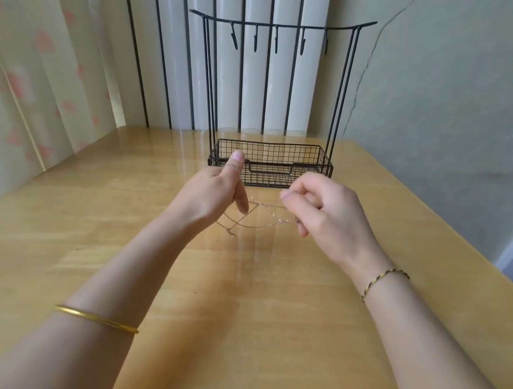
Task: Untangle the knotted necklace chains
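The left hand [216, 189], thumb raised, hooks thin gold necklace chains [265, 215]; the right hand [312, 208] pinches them. Slack, gentle teasing looks wisest.

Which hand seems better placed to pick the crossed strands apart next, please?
Probably the right hand: its fingers pinch the necklace chains and can tug strands, while the left hand acts as anchor, chain looped round its raised thumb.
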`<action>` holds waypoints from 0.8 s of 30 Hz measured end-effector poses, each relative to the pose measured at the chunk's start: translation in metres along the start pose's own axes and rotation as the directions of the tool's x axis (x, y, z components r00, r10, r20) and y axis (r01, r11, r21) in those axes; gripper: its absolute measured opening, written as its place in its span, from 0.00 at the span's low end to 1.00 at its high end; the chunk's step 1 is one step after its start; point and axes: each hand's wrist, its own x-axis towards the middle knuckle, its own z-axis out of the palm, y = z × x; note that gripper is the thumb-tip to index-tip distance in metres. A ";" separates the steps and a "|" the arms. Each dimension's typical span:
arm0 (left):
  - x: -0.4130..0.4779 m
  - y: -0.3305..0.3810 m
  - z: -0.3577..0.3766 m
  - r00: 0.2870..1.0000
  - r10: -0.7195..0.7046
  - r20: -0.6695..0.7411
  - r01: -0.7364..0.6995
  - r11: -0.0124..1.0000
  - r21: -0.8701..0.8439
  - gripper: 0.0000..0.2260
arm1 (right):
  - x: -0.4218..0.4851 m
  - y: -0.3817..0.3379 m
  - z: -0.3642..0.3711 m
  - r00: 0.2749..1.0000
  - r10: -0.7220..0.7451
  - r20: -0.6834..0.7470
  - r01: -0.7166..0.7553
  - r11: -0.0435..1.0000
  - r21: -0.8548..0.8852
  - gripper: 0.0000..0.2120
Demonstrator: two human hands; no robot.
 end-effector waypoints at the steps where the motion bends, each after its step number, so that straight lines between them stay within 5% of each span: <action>1: 0.000 0.000 0.000 1.000 0.004 -0.006 -0.004 1.000 -0.001 0.34 | 0.000 0.000 0.000 0.999 -0.014 0.032 0.015 1.000 -0.021 0.12; 7: -0.001 0.002 -0.003 0.999 0.035 -0.030 -0.034 0.999 0.019 0.35 | -0.002 0.003 0.001 0.994 -0.101 0.034 0.105 0.983 -0.151 0.15; 11: -0.004 0.005 -0.003 0.999 0.027 -0.044 -0.027 1.000 0.010 0.39 | 0.002 0.010 0.005 0.987 -0.161 -0.022 0.144 0.930 -0.339 0.07; 15: -0.004 0.004 -0.008 0.996 -0.011 -0.091 -0.004 0.986 -0.167 0.40 | 0.000 0.019 0.004 0.991 -0.131 -0.020 0.116 0.933 -0.342 0.07; 19: -0.002 -0.002 -0.018 0.980 -0.189 -0.068 0.110 0.788 -0.606 0.36 | -0.001 0.025 0.004 0.999 -0.049 -0.009 0.044 0.957 -0.288 0.06; 24: -0.005 -0.008 -0.024 0.935 -0.353 0.020 0.192 0.458 -0.868 0.32 | -0.003 0.018 0.004 1.000 -0.001 -0.016 -0.002 0.976 -0.219 0.06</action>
